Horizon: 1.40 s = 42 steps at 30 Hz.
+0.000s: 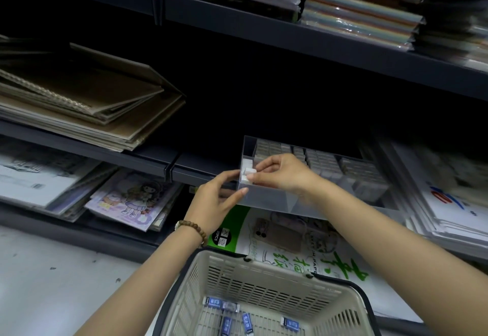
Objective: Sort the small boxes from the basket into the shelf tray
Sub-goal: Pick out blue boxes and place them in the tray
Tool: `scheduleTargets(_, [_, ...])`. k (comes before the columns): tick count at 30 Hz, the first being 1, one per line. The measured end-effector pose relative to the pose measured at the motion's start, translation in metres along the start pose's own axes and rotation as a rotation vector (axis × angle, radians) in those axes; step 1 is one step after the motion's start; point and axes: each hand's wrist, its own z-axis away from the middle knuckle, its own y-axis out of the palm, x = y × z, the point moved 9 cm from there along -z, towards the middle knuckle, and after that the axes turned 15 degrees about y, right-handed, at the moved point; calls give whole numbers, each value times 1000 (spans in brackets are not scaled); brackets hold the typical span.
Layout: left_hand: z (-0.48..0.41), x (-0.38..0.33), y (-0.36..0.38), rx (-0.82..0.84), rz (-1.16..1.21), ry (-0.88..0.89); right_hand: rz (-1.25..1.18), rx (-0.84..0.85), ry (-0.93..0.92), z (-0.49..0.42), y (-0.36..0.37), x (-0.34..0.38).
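The clear plastic tray (266, 198) juts past the dark shelf edge (169, 161); its left front compartment is mostly bare, with rows of boxes packed behind. The right hand (280, 172) pinches a small white box (250, 171) between thumb and fingers at that compartment's left wall. The left hand (216, 201), fingers loosely apart, seems to steady the tray's corner. Below, blue-labelled small boxes (227, 320) lie scattered in the slatted beige basket (264, 277).
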Motion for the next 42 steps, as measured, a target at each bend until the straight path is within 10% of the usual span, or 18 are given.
scheduleTargets(15, [0,-1,0,-17,24,27,54,50,234,-14,6,-13])
scheduleTargets(30, [17,3,4,43,71,-10,-109,96,-88,33,-19,-8])
scheduleTargets(35, [83,31,22,151,15,-97,-514,365,92,82,-28,-112])
scheduleTargets(42, [188,136,142,661,-36,-357,-179,429,619,71,78,-329])
